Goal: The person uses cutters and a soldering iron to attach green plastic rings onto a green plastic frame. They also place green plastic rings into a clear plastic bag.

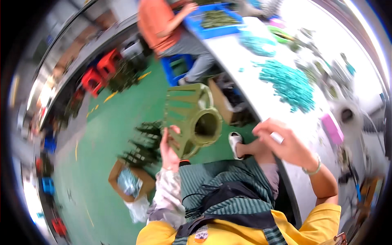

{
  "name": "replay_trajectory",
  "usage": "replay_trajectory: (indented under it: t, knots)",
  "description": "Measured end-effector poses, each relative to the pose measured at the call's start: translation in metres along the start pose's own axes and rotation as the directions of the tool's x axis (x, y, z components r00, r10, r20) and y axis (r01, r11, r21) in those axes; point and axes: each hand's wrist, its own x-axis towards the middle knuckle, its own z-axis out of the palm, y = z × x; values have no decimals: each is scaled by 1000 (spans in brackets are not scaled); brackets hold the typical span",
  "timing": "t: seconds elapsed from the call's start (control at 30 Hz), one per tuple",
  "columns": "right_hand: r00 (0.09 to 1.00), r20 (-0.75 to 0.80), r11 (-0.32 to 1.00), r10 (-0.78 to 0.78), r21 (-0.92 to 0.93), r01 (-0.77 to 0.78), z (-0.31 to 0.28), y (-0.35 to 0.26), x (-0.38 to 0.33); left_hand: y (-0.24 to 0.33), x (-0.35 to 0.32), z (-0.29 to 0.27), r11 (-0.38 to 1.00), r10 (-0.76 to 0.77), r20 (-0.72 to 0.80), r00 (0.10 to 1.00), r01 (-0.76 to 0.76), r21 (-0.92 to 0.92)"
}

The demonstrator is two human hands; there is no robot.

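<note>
My left hand [170, 148] grips an olive-green plastic housing [183, 118] by its lower left side and holds it up over my lap. The housing has ribbed, slotted walls, and a round tube mouth on it faces right and toward me. My right hand [286, 143] hovers by the near edge of the table, apart from the housing. Its fingers are bent with the tips close together; what they hold, if anything, cannot be made out. A small white patch shows at the fingers. On the white table [255, 87] lies a heap of small teal pieces [288, 83].
A clear bag of teal pieces [258, 41] and a blue tray [216, 30] of green parts stand farther along the table. Beyond, a person in orange [157, 24] sits on a blue stool [173, 69]. An open carton [130, 181] and dark green parts [143, 143] are on the floor.
</note>
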Motion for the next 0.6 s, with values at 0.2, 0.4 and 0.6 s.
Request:
replay_trajectory:
  t: [0.2, 0.4, 0.6]
  knots:
    - [949, 197, 969, 246, -57, -239, -35, -4, -168, -5, -7, 166, 997, -81, 459, 885, 79, 23]
    - [503, -507, 376, 700, -337, -863, -43, 29, -336, -110, -91, 349, 958, -116, 670, 734, -95, 269]
    - [367, -738, 78, 566, -395, -915, -45, 40, -497, -215, -147, 428, 872, -233, 890, 392, -321, 370]
